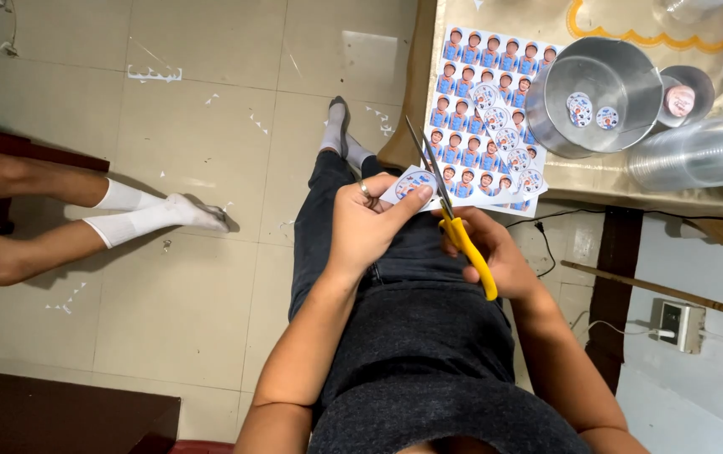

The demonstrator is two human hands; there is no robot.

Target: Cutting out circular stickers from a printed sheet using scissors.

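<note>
I sit with dark trousers over a pale tiled floor [210, 277] flecked with paper scraps. My left hand [366, 223] pinches a printed sheet [416, 181] between thumb and fingers, just above my lap. My right hand [496, 256] is closed around the yellow handles of the scissors [454, 223], blades parted and pointing up across the sheet. Just beyond, a larger sheet of stickers [479, 92] overhangs the table [597, 176] edge. Farther on stand a metal bowl [601, 92] and stacked clear cups [698, 151]. Left, well apart, another person's socked legs [126, 219] stretch over open floor.
</note>
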